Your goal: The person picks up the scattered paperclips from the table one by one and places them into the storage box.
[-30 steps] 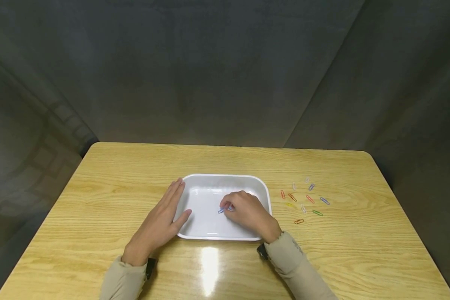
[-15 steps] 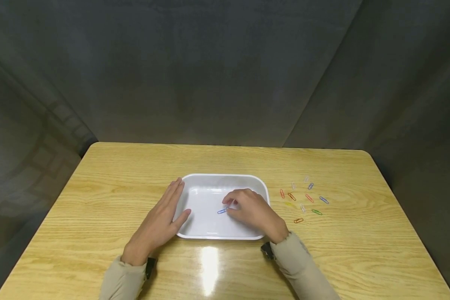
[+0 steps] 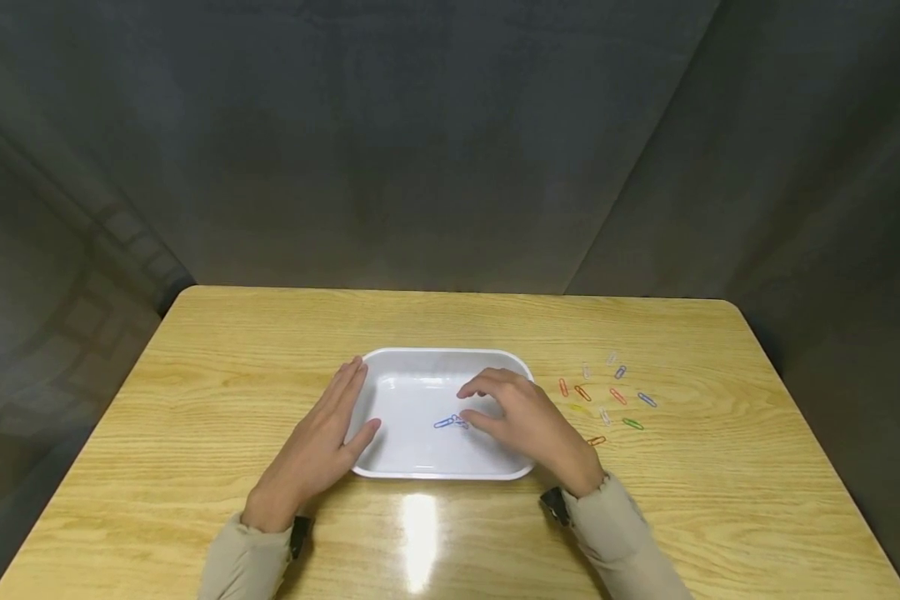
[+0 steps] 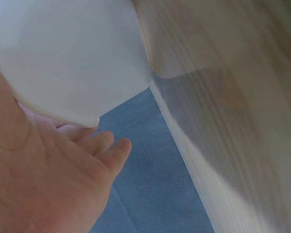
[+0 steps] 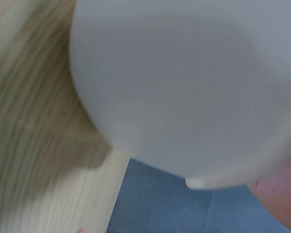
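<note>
A white rectangular tray point(image 3: 442, 476) stands on the wooden table. My left hand point(image 3: 318, 446) rests along its left rim with straight fingers and the thumb over the inside. In the left wrist view the palm point(image 4: 53, 179) lies against the tray's outer wall. On the tray floor lie a blue paper clip point(image 3: 443, 423) and, right beside it, a small bluish and pale clip point(image 3: 461, 422). Over the tray's right half hovers my right hand point(image 3: 521, 417), thumb and fingers spread apart and nothing between them. The tray wall point(image 5: 184, 97) hides most of that hand in the right wrist view.
Several paper clips lie scattered right of the tray, among them a green clip point(image 3: 633, 424), a blue clip point(image 3: 647, 400), a red clip point(image 3: 564, 387) and a yellow clip point(image 3: 580, 409). A dark grey curtain point(image 3: 420, 167) hangs behind the table point(image 3: 217, 375).
My right hand has let go of the clips on the tray floor, spread its fingers and drawn back slightly to the right. The left hand has stayed at the rim.
</note>
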Demonstrator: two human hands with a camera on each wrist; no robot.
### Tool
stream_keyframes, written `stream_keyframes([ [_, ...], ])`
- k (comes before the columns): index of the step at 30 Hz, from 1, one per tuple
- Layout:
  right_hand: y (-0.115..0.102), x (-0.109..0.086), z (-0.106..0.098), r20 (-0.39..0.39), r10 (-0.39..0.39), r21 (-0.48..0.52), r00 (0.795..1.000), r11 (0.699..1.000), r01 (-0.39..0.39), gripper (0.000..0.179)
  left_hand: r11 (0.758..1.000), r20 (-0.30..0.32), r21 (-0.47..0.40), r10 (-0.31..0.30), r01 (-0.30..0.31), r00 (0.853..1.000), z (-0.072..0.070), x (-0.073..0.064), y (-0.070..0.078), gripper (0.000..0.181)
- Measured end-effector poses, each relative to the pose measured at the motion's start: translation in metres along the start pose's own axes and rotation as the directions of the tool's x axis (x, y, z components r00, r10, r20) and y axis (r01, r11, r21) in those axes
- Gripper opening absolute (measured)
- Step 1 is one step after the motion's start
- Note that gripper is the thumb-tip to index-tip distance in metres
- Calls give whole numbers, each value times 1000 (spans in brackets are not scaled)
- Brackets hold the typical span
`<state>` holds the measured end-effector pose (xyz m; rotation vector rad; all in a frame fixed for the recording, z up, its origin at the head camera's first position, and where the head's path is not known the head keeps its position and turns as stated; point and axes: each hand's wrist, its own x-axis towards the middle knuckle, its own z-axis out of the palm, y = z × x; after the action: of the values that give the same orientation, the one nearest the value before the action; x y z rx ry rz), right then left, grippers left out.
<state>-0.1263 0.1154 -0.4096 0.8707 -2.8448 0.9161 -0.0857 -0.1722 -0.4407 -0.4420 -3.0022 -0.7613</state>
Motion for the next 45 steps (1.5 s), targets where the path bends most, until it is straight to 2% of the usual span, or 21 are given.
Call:
stream_keyframes([
  [10, 11, -11, -13, -92, -18, 51, 996, 998, 23, 23, 1000, -15, -3, 8, -9, 1000, 1, 0, -1, 77],
  [16, 18, -18, -19, -138, -13, 46, 990, 999, 19, 24, 1000, -19, -2, 17, -17, 1000, 1, 0, -2, 77],
  [26, 28, -31, -29, -198, -30, 31, 980, 999, 37, 26, 1000, 11, -10, -2, 2, 1000, -1, -1, -2, 78],
  [38, 43, -48, -36, -224, -12, 9, 975, 1000, 15, 30, 1000, 9, -8, -5, 5, 1000, -1, -1, -1, 78],
  [45, 53, -59, -40, -223, 16, 5, 975, 1000, -16, 33, 1000, -20, 1, 20, -20, 1000, 1, 0, -3, 77],
])
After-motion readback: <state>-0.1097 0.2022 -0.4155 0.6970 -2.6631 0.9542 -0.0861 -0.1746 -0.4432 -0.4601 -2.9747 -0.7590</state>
